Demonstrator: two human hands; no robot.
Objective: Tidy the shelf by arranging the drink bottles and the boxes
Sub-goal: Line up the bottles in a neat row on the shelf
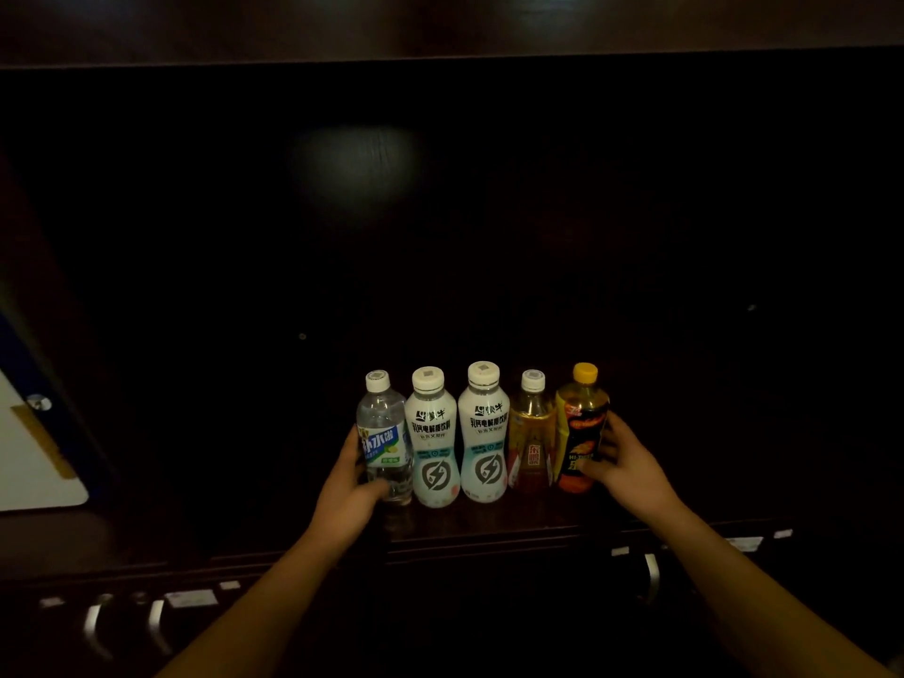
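Clear bottle (384, 442): blue-green label, white cap. Left white bottle (433, 447) and right white bottle (483, 442): grey lightning emblems. Amber bottle (531, 428): red label; orange bottle (579, 433): yellow cap, black label.

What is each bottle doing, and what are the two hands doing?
clear bottle: upright, capped, gripped by the left hand.
left white bottle: upright, capped, unheld.
right white bottle: upright, capped, unheld.
amber bottle: upright, capped, unheld.
yellow-capped bottle: upright, capped, held by the right hand.
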